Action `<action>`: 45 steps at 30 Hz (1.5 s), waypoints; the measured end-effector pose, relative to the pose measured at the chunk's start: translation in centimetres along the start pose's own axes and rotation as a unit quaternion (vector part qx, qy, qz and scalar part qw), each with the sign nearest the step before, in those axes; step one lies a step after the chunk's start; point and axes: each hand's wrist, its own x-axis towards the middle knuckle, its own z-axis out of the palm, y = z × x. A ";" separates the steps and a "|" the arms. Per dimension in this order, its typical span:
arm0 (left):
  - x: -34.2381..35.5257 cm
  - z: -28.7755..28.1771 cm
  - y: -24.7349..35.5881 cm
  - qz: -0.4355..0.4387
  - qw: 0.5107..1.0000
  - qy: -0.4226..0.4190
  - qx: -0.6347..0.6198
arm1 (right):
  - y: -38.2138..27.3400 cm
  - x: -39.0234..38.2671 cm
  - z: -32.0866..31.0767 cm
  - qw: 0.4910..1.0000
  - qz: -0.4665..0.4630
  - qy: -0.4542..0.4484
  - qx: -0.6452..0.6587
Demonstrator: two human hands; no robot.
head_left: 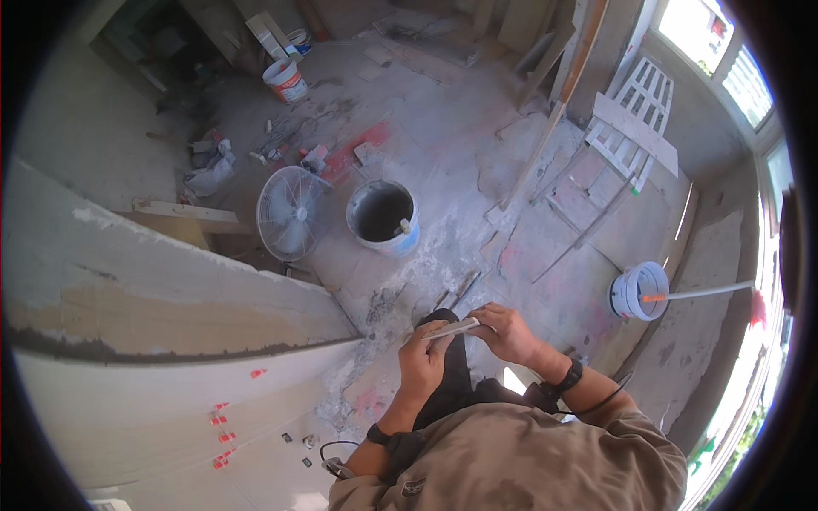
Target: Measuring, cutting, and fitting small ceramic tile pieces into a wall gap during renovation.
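Observation:
A thin, flat, pale strip (pixel 450 329) spans the gap between my hands, held up in front of my body. It could be a piece of tile or board; its exact kind does not show. At its left end, my left hand (pixel 421 364) is closed with the fingertips on its edge. My right hand (pixel 509 335) pinches the right end between thumb and fingers. Beyond the hands, a blue-and-white bucket (pixel 397 245) stands on the dusty floor, its inside coated grey, with a small tool or handle at its rim.
Left of the bucket is a round caged fan (pixel 291 213). A partly coated wall (pixel 187 294) with red clips fills the left. At right are a white bucket (pixel 629 294) with a pole in it and a slatted metal stand (pixel 626 128). Another bucket (pixel 285 82) stands farther back.

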 end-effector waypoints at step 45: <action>98.6 -7.4 -37.9 -0.244 0.674 0.515 -0.470 | 47.0 117.4 2.5 0.671 0.375 -0.601 0.218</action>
